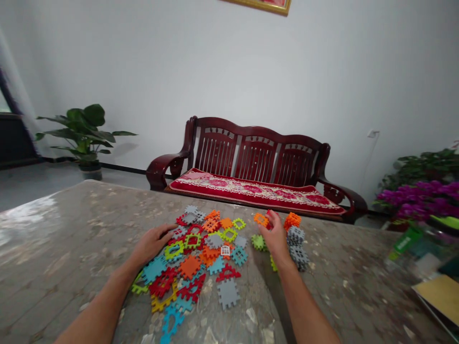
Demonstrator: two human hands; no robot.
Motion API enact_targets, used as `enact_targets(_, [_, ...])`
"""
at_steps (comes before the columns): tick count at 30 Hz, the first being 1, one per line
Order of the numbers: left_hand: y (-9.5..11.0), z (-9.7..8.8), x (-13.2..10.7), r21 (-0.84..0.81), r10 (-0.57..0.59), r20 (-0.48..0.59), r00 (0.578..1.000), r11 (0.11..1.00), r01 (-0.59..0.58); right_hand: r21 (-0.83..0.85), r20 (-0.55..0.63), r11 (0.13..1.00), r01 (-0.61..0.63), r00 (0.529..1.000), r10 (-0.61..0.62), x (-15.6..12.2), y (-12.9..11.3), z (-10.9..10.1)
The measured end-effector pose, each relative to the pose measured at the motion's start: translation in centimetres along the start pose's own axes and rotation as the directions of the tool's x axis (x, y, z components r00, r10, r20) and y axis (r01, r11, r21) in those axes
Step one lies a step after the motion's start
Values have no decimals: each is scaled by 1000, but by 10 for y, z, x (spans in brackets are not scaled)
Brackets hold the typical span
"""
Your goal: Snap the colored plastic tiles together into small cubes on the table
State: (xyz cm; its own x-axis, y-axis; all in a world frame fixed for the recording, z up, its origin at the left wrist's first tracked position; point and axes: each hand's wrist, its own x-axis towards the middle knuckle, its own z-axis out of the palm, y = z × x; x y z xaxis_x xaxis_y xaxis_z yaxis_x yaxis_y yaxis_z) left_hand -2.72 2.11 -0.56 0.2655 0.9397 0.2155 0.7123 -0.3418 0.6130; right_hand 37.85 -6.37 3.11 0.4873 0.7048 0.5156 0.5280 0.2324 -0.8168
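Observation:
A heap of flat toothed plastic tiles (201,253) in red, orange, teal, grey and lime lies on the marbled table (71,248). My left hand (152,243) rests flat on the heap's left edge, fingers stretched out. My right hand (274,236) reaches to the right of the heap, its fingers curled on an orange tile (260,219). Beside that hand stand an orange assembled block (292,220), grey assembled blocks (297,244) and a lime-green one (258,241).
A dark wooden bench (251,162) with a red cushion stands behind the table. A potted plant (85,136) is at the far left. Purple flowers (419,198), a green bottle (405,243) and a yellow sheet (437,294) crowd the table's right edge.

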Motion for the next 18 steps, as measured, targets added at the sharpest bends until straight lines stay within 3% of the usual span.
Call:
enact_targets(2, [-2,0,1,-1,3,5,1000,1000,-3,12,-49,1000,-26,998,27,24,16,-17])
enact_targets(6, [-6,1,3,6,16,15,1000,1000,-16,-142,-107,988,-57,993,42,64,45,-60])
enact_targets(11, [-9,2,4,12,8,5,1000,1000,-8,-239,-145,961,-138,984,105,94,78,-106])
enact_targets(14, [-10,2,4,16,6,-2,1000,1000,-6,-252,-162,954,-163,979,124,103,94,-118])
enact_targets(18, [-13,2,4,36,21,6,1000,999,-21,-247,-195,959,-140,976,92,111,109,-119])
